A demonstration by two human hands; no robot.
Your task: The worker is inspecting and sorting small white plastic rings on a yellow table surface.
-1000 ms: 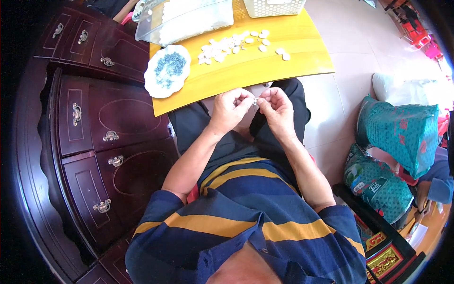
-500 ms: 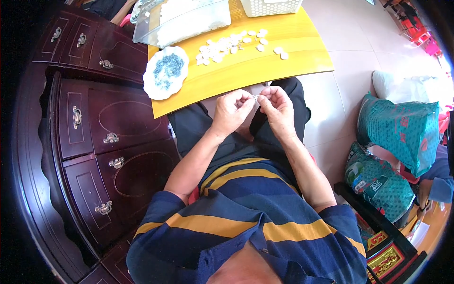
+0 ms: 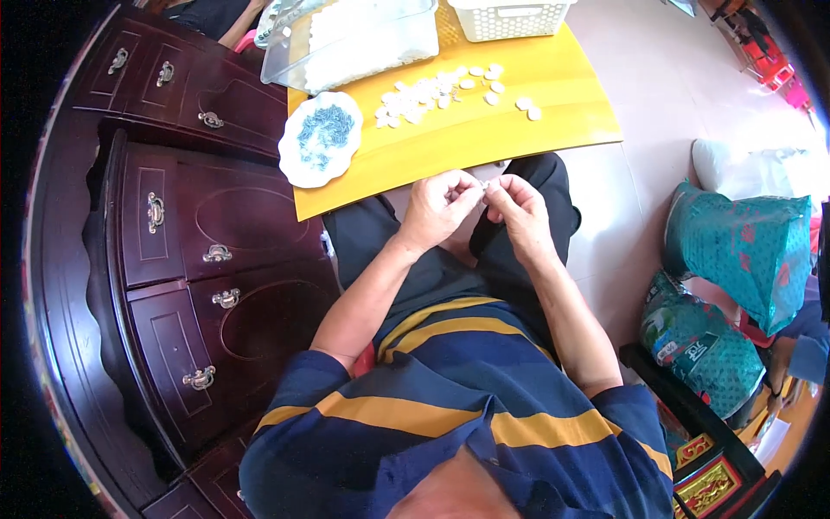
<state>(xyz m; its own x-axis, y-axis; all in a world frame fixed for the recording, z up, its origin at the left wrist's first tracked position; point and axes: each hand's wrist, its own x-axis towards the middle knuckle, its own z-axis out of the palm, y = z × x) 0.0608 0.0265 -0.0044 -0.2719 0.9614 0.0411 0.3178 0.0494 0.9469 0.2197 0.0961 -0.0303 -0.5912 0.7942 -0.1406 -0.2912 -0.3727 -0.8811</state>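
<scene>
Just beyond the table's near edge, my left hand (image 3: pixel 439 208) and my right hand (image 3: pixel 520 210) meet over my lap, fingertips almost touching. Both are closed in a pinch. Between them is a tiny whitish piece (image 3: pixel 484 185), too small to name and mostly covered by the fingers. On the yellow table (image 3: pixel 519 125) ahead lie many small white oval pieces (image 3: pixel 415 99), with a few set apart to the right. A scalloped white plate (image 3: pixel 294 171) at the table's left corner carries a heap of small dark, thin pieces (image 3: pixel 327 130).
A clear plastic bin (image 3: pixel 281 65) of white pieces and a white perforated basket (image 3: pixel 510 24) stand at the table's far side. Dark wooden drawers (image 3: pixel 251 199) line the left. Teal bags (image 3: pixel 735 251) sit on the right, near another person's hand (image 3: pixel 781 363).
The view has shifted slightly, so everything sits a little further right and lower. My hands stay together in a pinch, with small finger movements at the tiny piece.
</scene>
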